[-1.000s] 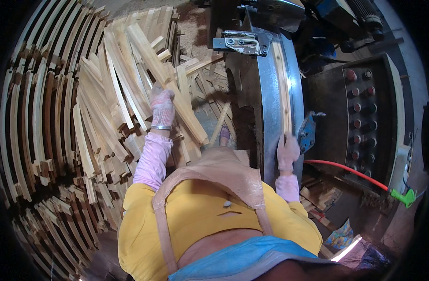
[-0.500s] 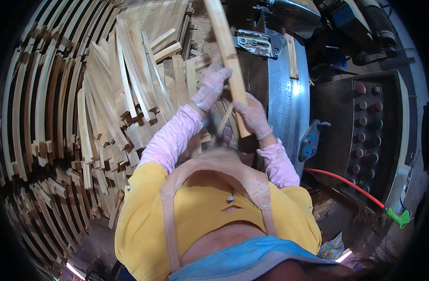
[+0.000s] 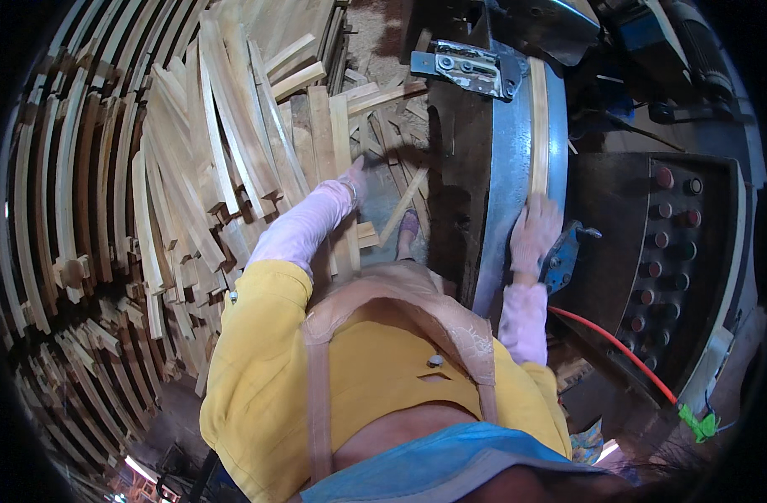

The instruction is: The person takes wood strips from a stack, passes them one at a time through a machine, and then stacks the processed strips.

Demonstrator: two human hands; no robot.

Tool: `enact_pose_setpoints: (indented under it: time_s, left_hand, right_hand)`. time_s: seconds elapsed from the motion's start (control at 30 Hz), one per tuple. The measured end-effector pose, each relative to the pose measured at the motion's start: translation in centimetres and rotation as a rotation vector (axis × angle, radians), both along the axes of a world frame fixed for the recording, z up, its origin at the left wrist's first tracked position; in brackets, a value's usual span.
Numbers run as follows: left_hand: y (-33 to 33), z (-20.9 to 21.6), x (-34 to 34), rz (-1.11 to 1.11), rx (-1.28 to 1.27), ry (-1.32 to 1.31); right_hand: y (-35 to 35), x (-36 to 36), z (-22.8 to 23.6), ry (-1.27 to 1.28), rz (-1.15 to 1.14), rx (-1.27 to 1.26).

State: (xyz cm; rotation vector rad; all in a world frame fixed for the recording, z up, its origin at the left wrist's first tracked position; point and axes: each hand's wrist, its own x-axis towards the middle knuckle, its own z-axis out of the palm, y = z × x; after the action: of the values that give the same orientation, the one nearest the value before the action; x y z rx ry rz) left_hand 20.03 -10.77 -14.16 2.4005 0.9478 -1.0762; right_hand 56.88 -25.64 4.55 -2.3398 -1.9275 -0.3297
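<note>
On the right, my gloved right hand (image 3: 536,233) lies at the near end of a long wooden strip (image 3: 538,126), its fingers closed over that end. The strip rests lengthwise on the shiny metal bed (image 3: 505,180) of a machine. My left hand (image 3: 355,179), also gloved, reaches out over the pile at the left. It is beside or on a pale wooden board (image 3: 340,134); its fingers are partly hidden, so I cannot tell whether they grip the wood.
Many loose wooden strips (image 3: 224,126) lie heaped on the left, beside racked curved pieces (image 3: 73,168). A metal bracket (image 3: 471,65) sits over the bed's far part. A button panel (image 3: 672,243) and red hose (image 3: 614,337) are at the right. Offcuts (image 3: 404,205) litter the floor.
Both hands held a wooden strip up in the middle. Now they are apart: the right has moved right onto a strip on the machine bed, the left has moved down-left to the pile.
</note>
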Motion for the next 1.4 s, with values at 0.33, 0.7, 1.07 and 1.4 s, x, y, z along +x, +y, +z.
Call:
enact_pose_setpoints:
  time_s: [0.33,0.7,1.07,1.4]
  left_hand:
    - [3.5,17.1,2.9,-0.379,0.526,-0.343]
    - [2.4,16.0,2.7,-0.101,0.424,-0.961]
    - [1.9,0.6,-1.6,-0.254,-0.174,0.225]
    - [3.5,17.9,4.9,-0.657,0.347,-0.564]
  right_hand:
    - [16.7,0.0,-3.8,0.377,0.120,0.227]
    - [1.1,-7.5,4.5,1.252,-0.147,-0.132]
    - [3.8,0.5,0.2,-0.089,-0.073,-0.028]
    - [17.3,-3.4,0.2,0.684,0.242,0.100]
